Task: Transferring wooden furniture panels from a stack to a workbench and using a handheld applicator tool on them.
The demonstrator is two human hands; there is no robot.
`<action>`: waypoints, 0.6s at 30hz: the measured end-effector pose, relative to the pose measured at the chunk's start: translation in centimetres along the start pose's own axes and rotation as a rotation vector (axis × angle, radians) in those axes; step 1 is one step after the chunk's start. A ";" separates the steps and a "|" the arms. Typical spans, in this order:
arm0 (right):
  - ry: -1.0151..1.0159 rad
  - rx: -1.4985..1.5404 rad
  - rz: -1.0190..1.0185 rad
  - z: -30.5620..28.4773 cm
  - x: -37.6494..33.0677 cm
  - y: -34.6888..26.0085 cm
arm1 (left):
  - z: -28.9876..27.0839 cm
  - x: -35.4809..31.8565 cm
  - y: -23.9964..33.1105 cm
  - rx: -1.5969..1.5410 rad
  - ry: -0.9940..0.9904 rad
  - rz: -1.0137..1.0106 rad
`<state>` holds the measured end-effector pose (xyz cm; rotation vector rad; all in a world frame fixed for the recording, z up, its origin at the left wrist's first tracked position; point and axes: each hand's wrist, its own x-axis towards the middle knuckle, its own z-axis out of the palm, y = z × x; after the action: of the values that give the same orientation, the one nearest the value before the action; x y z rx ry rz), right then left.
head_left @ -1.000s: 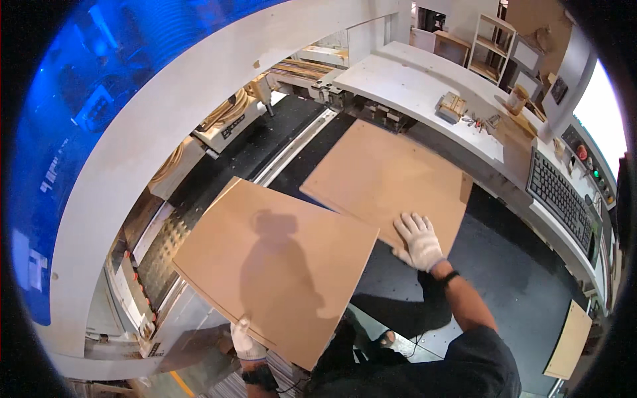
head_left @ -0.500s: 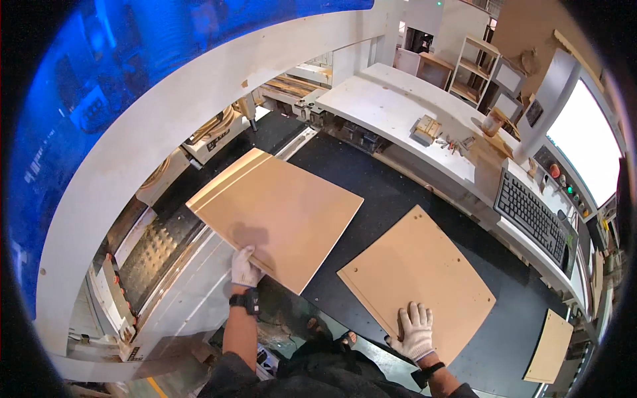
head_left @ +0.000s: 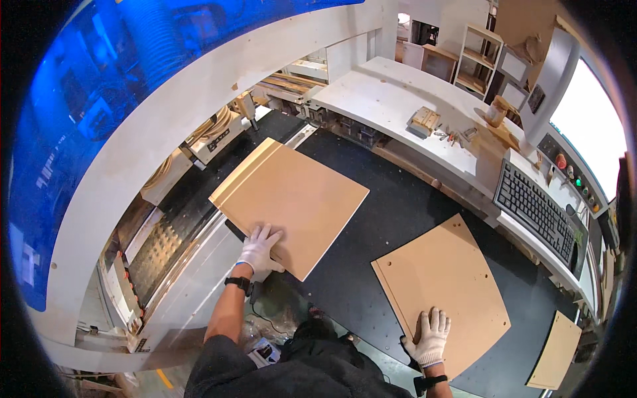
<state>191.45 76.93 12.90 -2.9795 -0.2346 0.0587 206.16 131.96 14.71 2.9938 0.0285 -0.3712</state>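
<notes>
A flat tan board (head_left: 305, 199) with a groove along its far-left side lies partly on the black table, reaching toward the machine opening. My left hand (head_left: 260, 249), in a white glove, rests on its near-left edge with fingers spread over the top. To the right, a second tan board (head_left: 451, 285) with several drilled holes and a groove near its left edge lies on the table. My gloved right hand (head_left: 429, 337) presses flat on its near part, fingers stretched out. The underside of both boards is hidden.
The black table (head_left: 352, 172) runs beneath the boards. A smaller tan panel (head_left: 556, 351) lies at its right end. Behind stands a white shelf with a keyboard (head_left: 537, 212) and small tools (head_left: 451, 138). A machine with a blue cover (head_left: 146, 66) arches over the left.
My left hand has shifted from gripping the left board's edge to lying spread on top. The view has turned slightly; the right hand stays flat on its board, which appears farther right.
</notes>
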 end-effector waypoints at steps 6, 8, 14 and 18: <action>0.028 -0.028 0.017 1.1 0.5 1.1 | -1.8 7.2 0.2 0.030 0.034 0.035; 0.021 -0.047 0.038 1.1 0.9 1.3 | -2.2 9.7 -0.2 0.017 0.060 0.065; -0.090 0.002 0.295 0.0 5.4 -2.2 | -3.3 15.8 -1.6 0.019 0.080 0.103; -0.051 -0.028 0.391 0.9 7.1 -4.0 | -4.0 19.2 -1.6 0.036 0.133 0.132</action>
<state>197.78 82.09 12.39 -3.0067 0.3472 0.1763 225.66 134.07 13.70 3.0295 -0.1634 -0.1595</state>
